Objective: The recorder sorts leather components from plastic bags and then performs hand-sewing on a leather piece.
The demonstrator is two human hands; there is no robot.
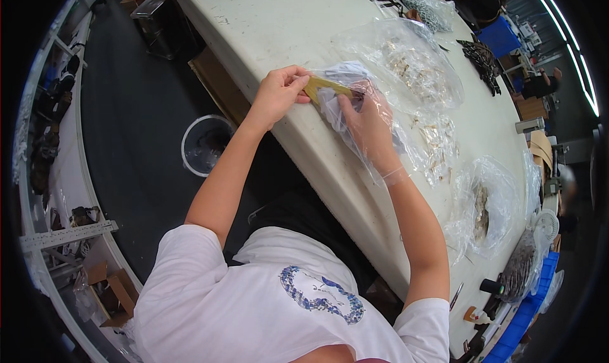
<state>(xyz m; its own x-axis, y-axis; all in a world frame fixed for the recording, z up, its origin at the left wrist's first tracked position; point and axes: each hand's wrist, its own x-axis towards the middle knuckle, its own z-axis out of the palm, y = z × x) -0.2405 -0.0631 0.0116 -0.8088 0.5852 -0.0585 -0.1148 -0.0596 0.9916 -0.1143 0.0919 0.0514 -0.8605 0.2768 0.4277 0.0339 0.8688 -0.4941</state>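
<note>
At the table's near left edge, my left hand (279,97) is closed, pinching one end of a flat yellow strip (322,84) between thumb and fingers. Clear plastic film of a bag (396,150) covers my right hand (369,121) as far as the wrist. Its thumb and fingers close around the strip's other end, though the film's glare partly hides the fingertips. Whitish, thin crumpled wrapping (331,106) bunches beneath and around the strip, between both hands. What the strip is made of I cannot tell.
Beyond my right hand lie a large clear bag of small gold-coloured pieces (412,65) and loose small packets (438,144). An opened plastic bag (485,204) sits farther right. A round clear bin (206,145) stands on the floor at left. People work across the table.
</note>
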